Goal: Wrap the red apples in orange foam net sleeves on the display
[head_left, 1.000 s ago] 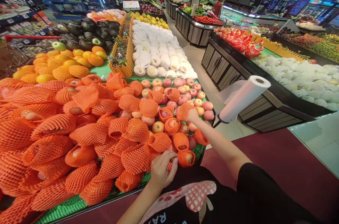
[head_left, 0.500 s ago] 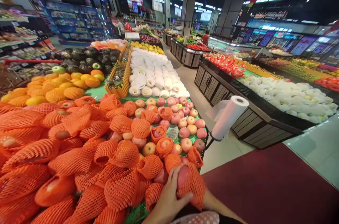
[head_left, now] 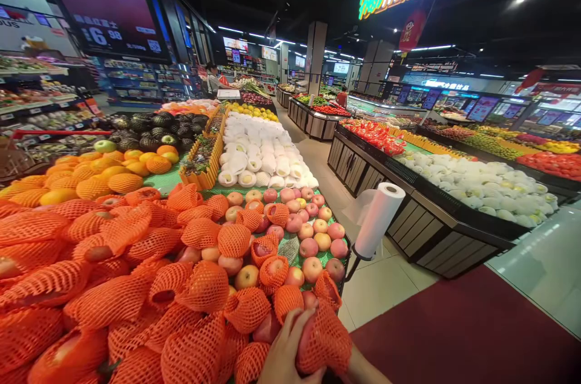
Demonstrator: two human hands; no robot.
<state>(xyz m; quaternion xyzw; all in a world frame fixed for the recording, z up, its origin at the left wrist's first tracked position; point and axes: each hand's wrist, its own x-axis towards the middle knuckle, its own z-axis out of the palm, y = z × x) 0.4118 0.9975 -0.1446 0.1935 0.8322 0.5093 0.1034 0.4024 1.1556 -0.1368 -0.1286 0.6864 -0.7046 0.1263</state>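
At the bottom of the view, my left hand point(head_left: 284, 351) is closed round a red apple point(head_left: 304, 344), fingers on top and thumb below. An orange foam net point(head_left: 327, 341) covers the apple's right side, leaving its left side bare. My right hand point(head_left: 358, 366) reaches in from the lower right behind the net; only its wrist and forearm show, the fingers being hidden. Just beyond my hands lie netted apples point(head_left: 288, 302) and bare apples point(head_left: 311, 269) on a green mat. To the left spreads a heap of fruit in orange foam nets point(head_left: 104, 302).
A roll of plastic bags point(head_left: 379, 221) stands on a holder at the stand's right edge. White-netted fruit point(head_left: 263, 154), oranges point(head_left: 100, 172) and dark-skinned melons point(head_left: 154, 127) lie farther back. Another display stand point(head_left: 422, 221) is across the aisle. A person point(head_left: 212, 78) stands far off.
The view has tilted up, bringing a lit sign into sight. My left hand still holds the apple, and the net has shifted slightly at its right side.
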